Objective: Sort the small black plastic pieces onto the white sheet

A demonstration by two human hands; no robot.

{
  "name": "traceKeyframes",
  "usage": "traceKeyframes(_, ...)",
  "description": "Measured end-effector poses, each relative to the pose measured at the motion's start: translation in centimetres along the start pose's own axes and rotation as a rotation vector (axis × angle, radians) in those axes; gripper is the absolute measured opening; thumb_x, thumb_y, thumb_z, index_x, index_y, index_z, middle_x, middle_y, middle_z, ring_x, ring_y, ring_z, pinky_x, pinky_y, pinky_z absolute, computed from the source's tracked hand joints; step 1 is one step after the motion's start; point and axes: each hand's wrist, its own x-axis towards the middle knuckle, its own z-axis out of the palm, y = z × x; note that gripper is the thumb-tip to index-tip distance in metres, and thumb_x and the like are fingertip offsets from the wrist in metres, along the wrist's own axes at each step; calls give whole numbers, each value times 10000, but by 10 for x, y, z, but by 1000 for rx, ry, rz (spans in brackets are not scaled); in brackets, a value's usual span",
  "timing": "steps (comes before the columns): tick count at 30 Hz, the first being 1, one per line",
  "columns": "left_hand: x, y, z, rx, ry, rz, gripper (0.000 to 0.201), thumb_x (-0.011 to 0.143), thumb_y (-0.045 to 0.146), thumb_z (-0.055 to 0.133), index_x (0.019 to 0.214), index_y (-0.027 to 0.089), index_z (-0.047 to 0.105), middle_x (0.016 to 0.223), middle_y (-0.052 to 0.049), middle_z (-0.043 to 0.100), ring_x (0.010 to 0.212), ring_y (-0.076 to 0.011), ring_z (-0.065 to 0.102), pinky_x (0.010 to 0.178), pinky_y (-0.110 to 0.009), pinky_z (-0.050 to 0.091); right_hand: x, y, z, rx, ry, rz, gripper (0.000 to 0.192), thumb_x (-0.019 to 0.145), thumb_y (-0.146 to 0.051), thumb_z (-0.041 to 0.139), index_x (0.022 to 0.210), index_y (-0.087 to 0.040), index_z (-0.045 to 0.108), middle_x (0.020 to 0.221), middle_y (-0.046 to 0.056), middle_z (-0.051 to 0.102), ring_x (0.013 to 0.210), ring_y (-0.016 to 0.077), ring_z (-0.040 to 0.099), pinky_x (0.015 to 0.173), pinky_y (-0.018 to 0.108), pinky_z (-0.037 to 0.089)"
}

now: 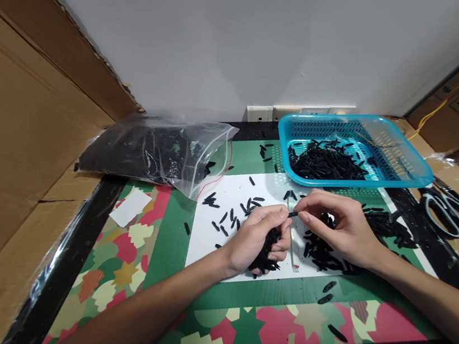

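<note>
Zip bag [137,150] far left, basket [418,176] far right, pieces [325,164] inside. Paper sheet [204,237] mid-scene on mat [162,260]; loose pieces [325,298] across both. Scrap [130,207] left of sheet. Scissors [450,213] right, nearer than basket. Sockets [259,113] behind basket.

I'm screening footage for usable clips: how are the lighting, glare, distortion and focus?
In the head view, light is muted, with soft shading on the wall; glare streaks the plastic bag; the picture's edges look stretched; the left hand and right hand look fairly sharp, but black pieces in the basket blend together.
</note>
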Motion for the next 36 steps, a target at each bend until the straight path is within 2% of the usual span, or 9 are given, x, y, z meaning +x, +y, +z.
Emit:
traceKeyframes(13, 0, 0, -1, -4, 2, -2, 312, 1038, 392, 467, 813, 178, 487, 588, 47, 455, 449, -54, 370, 445, -154, 277, 1, 0, -1, -79, -1, -61, 102, 997, -203, 615, 927, -206, 689, 780, -6, 620, 667, 125, 550, 634, 264, 435)
traceKeyframes(29, -1, 1, 0, 19, 0, 3, 315, 1040, 402, 449, 814, 185, 476, 588, 50, 452, 451, -61, 361, 438, -163, 257, -1, 3, -1, -83, -5, -72, 89, 1002, -213, 620, 1060, -223, 687, 846, 2, 645, 680, 127, 567, 646, 267, 455)
traceKeyframes(36, 0, 0, 0, 6, 15, -5, 342, 1036, 404, 449, 774, 184, 463, 573, 51, 430, 454, -58, 334, 456, -164, 267, 0, 2, -2, -123, -31, -75, 99, 1021, -227, 584, 1001, -213, 679, 806, 12, 635, 680, 145, 559, 645, 287, 440)
